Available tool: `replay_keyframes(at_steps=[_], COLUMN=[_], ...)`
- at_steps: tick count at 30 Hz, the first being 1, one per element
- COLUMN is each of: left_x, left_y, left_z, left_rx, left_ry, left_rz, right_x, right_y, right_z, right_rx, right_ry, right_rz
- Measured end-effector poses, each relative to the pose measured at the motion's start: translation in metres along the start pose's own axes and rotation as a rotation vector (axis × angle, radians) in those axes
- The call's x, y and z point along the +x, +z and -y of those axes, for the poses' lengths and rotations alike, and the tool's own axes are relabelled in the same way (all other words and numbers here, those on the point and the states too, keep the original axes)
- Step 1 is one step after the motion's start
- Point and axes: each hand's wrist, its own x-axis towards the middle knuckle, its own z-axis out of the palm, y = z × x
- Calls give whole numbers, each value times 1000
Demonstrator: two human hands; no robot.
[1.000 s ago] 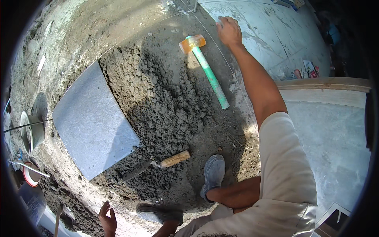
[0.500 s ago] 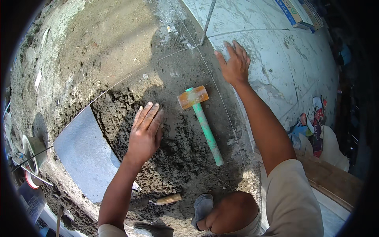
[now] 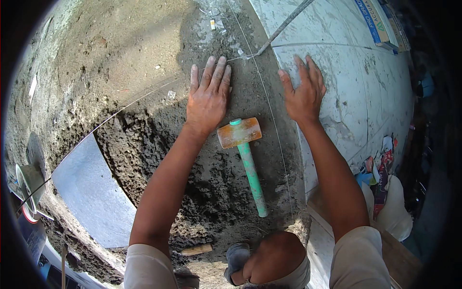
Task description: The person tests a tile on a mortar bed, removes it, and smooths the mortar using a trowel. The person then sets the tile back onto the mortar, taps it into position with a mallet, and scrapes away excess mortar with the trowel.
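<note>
My left hand (image 3: pixel 208 98) is over the grey floor bed, fingers stretched forward, holding nothing. My right hand (image 3: pixel 304 94), fingers spread and also unoccupied, is at the edge of the pale marbled tiles (image 3: pixel 346 91); whether either palm touches the surface I cannot tell. Between my forearms lies a mallet (image 3: pixel 239 133) with an orange head and a green, mortar-smeared handle. A thin string (image 3: pixel 275 120) runs past the mallet toward the tile edge, and another string (image 3: pixel 130 104) crosses on the left. Just beyond my right hand, a metal rod (image 3: pixel 286 28) slants down to where the strings meet.
A grey tile (image 3: pixel 94 192) lies left of rough, wet mortar (image 3: pixel 130 149). A wooden tool handle (image 3: pixel 197 249) shows by my left elbow. A bucket (image 3: pixel 30 185) stands far left. Boxes (image 3: pixel 378 24) sit far right, with crumpled bags (image 3: pixel 394 207) nearer and a plank alongside.
My left hand has moved forward and right, from above the rough mortar to beyond the mallet head. My right hand stays near the tile edge, fingers still spread. The view has shifted slightly.
</note>
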Motion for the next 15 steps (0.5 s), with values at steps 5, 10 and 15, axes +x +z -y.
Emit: replay_keyframes(at_steps=[5,10,15], left_x=[-3,-3,-1], left_y=[4,11,14], left_z=[2,0,0], left_rx=[-4,-32,-4], left_ry=[14,18,-2], left_rz=[-42,-49,-80], right_x=[-1,-1,-2], right_y=[2,4,11], right_z=[0,-5,-9], right_rx=[9,-10,2], right_ry=[-3,-7,-62], right_rz=[14,27,-54])
